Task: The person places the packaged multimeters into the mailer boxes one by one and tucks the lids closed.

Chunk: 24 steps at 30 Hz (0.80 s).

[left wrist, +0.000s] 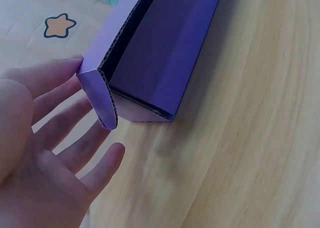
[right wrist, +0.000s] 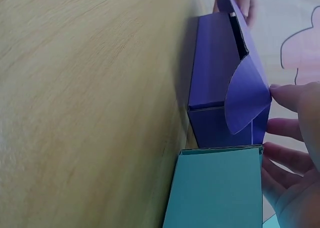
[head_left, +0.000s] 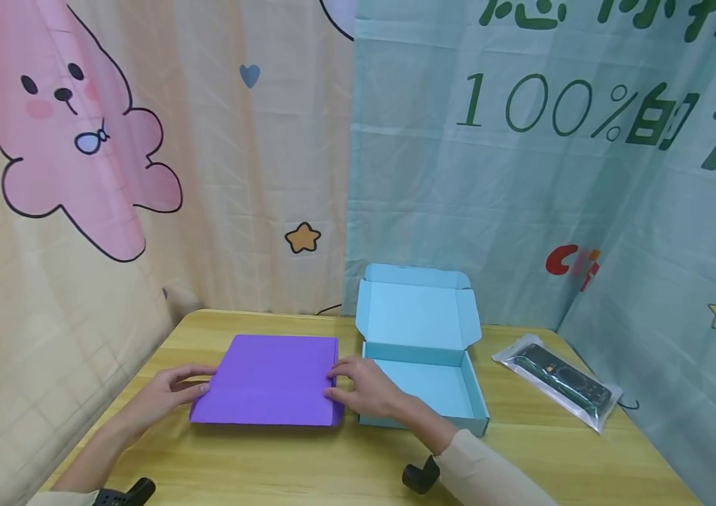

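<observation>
In the head view a purple cardboard box stands on the table, its lid lowered but with a gap at the front. The lid's side flap sticks out in the left wrist view. My left hand is at the box's left edge, thumb touching the lid's corner, the other fingers spread and fairly straight. On the right edge rests my right hand, with thumb and fingertips against the lid's side. The right wrist view shows a curved flap outside the box wall there.
Just right of the purple box stands a light-blue cardboard box with its lid raised. Farther right lies a clear plastic packet with a dark item inside. The wooden table has curtains behind and beside it.
</observation>
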Motion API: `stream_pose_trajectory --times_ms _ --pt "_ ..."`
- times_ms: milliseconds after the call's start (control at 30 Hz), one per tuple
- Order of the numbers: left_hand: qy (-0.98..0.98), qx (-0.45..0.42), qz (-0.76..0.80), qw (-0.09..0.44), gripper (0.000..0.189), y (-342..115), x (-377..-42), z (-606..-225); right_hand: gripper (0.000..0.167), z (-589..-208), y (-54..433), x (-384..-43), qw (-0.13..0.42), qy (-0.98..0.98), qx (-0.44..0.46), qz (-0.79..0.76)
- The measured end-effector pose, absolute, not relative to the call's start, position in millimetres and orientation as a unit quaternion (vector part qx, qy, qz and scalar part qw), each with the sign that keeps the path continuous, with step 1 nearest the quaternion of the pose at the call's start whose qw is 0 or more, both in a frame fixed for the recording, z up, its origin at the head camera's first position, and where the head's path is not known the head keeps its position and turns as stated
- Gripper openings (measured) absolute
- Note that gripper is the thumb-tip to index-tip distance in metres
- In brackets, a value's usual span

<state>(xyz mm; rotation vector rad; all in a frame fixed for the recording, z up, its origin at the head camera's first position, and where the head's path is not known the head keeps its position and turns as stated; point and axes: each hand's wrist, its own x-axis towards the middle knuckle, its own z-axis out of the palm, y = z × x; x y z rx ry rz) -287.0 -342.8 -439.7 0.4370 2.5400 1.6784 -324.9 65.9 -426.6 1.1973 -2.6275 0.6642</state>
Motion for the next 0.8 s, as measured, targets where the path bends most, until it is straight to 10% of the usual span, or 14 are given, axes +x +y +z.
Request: stream_pose_trajectory --times_ms 500,800 --pt "0.848 0.205 0.487 0.032 0.038 -344.0 -291.2 -446.2 0.028 -412.9 50.8 -328.6 0.069 -0.904 0.41 0.094" --pt "0.845 0.185 0.501 0.038 0.043 -345.5 -297.2 -447.7 0.055 -410.1 26.6 -351.4 -0.036 -0.857 0.498 0.127"
